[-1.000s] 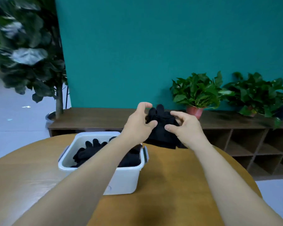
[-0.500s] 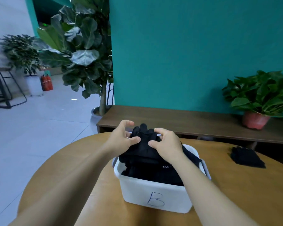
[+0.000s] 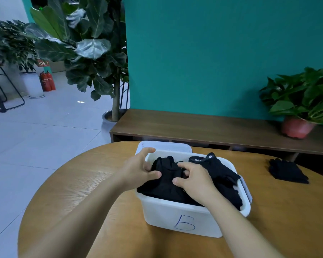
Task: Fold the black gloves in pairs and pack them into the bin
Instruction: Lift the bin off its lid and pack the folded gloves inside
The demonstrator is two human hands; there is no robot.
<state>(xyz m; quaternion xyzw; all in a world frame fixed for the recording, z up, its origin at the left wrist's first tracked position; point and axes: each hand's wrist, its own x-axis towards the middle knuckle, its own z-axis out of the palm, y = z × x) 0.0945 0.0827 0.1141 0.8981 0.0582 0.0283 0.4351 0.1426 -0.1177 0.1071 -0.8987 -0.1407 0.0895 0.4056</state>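
A white bin [image 3: 175,213] marked with a blue "B" stands on the round wooden table [image 3: 86,183]. It holds several black gloves [image 3: 220,174]. A folded black glove pair [image 3: 168,175] lies at the bin's left side, on top of the others. My left hand [image 3: 140,170] grips this pair from the left, thumb on top. My right hand [image 3: 194,179] holds it from the right, with fingers curled over it. Another black glove bundle [image 3: 287,171] lies on the table to the right of the bin.
A low wooden shelf [image 3: 203,125] runs behind the table under a teal wall. A potted plant [image 3: 302,101] sits on it at the right. A tall leafy tree [image 3: 93,49] stands at the left, beyond it tiled floor.
Both hands carried the folded pair from above the table's right side leftward and down into the bin. The view has swung left with them.
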